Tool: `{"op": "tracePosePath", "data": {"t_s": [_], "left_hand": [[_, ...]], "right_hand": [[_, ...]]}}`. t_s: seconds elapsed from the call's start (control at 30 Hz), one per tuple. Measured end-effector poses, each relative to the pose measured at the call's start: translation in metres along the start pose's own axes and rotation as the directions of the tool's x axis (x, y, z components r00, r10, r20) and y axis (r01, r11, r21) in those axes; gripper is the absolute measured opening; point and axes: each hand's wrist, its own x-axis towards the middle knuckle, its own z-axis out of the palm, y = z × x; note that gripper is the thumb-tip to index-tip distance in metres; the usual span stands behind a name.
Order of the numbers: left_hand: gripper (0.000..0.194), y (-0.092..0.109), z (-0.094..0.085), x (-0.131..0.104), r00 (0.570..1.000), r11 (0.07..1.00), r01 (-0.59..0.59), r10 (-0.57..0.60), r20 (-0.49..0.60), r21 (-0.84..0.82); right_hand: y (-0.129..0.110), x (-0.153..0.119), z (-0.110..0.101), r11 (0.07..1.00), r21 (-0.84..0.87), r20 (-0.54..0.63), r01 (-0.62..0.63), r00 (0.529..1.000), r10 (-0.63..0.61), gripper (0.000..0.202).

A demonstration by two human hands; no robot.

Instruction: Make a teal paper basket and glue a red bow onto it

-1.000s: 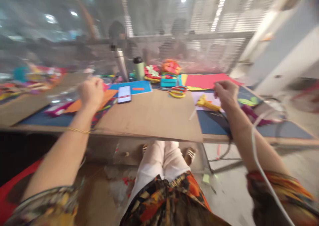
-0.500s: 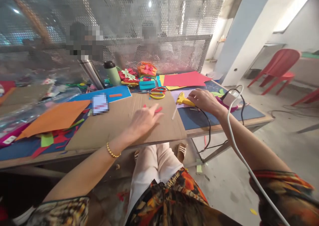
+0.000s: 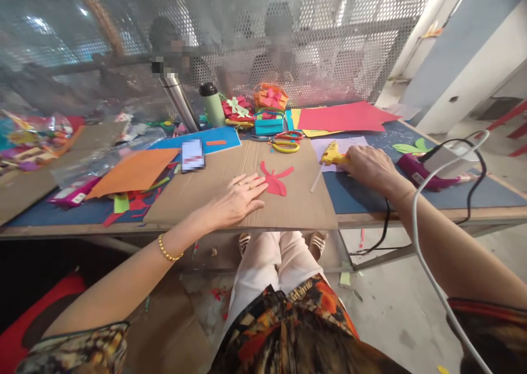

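My left hand point(image 3: 241, 199) lies flat with fingers stretched out on a brown cardboard sheet point(image 3: 206, 190). Its fingertips touch the edge of a red paper cutout point(image 3: 276, 184) with petal-like lobes and two curved arms. My right hand point(image 3: 373, 168) is closed round the handle of a yellow glue gun point(image 3: 332, 153), which rests over a pale lilac sheet point(image 3: 358, 142) with its nozzle pointing left. A thin whitish stick point(image 3: 316, 179) lies slanted by the nozzle, at the cardboard's right side. Yellow-handled scissors point(image 3: 286, 146) lie on the cardboard's far edge.
Behind stand a green bottle point(image 3: 213, 107), a steel flask point(image 3: 181, 104) and paper-decorated baskets point(image 3: 269, 122). Red sheets point(image 3: 340, 117) lie at the back right. Left are an orange sheet point(image 3: 132, 172) and a bright-screened device point(image 3: 192, 154). A white cable point(image 3: 418, 236) crosses my right forearm.
The view has shifted, so the table appears further left-to-right displaced. My left hand has drawn back and flattened, uncovering the red cutout. My right hand has closed more fully round the glue gun's handle.
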Motion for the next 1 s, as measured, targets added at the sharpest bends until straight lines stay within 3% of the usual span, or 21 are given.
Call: {"op": "tracePosePath", "data": {"t_s": [0.1,0.2,0.4,0.5,0.63,0.7,0.83,0.9,1.0], "left_hand": [[0.062,0.006,0.01,-0.002,1.0,1.0,-0.004,0.004,-0.001,0.019],[0.072,0.014,0.016,-0.001,0.997,0.999,0.006,-0.003,-0.075,0.036],[0.078,0.03,0.016,0.015,0.994,0.996,0.082,-0.079,-0.07,0.04],[0.077,0.037,0.006,0.025,0.995,0.993,0.099,-0.099,-0.01,0.063],[0.063,0.041,-0.01,0.032,0.995,0.993,0.066,-0.073,0.073,0.096],[0.052,0.036,-0.018,0.034,0.996,0.997,0.03,-0.036,0.081,0.076],[0.033,0.014,-0.042,0.046,0.999,1.0,0.014,-0.014,-0.045,0.004],[0.03,0.001,-0.059,0.059,0.983,0.996,0.085,-0.085,-0.161,-0.001],[0.027,-0.015,-0.077,0.081,0.959,0.982,0.187,-0.19,-0.21,-0.032]], "right_hand": [[0.004,-0.001,-0.002,0.999,0.029,-0.013,0.013,1.0,-0.013,0.03],[0.008,-0.003,-0.012,0.988,0.152,-0.041,-0.009,0.999,0.015,0.022],[0.012,-0.004,-0.042,0.845,0.521,-0.069,-0.117,0.982,0.178,0.006],[0.009,-0.003,-0.056,0.73,0.675,-0.065,-0.111,0.976,0.209,0.012],[0.0,-0.003,-0.072,0.463,0.882,-0.154,0.084,0.981,0.117,0.026],[-0.007,-0.002,-0.079,0.364,0.924,-0.161,0.115,0.982,0.099,0.03],[-0.027,0.007,-0.093,0.294,0.955,-0.079,0.029,0.984,0.16,0.018],[-0.039,0.016,-0.098,0.232,0.972,-0.071,0.03,0.983,0.17,0.009],[-0.053,0.032,-0.101,0.168,0.985,-0.054,0.03,0.989,0.137,0.011]]}}
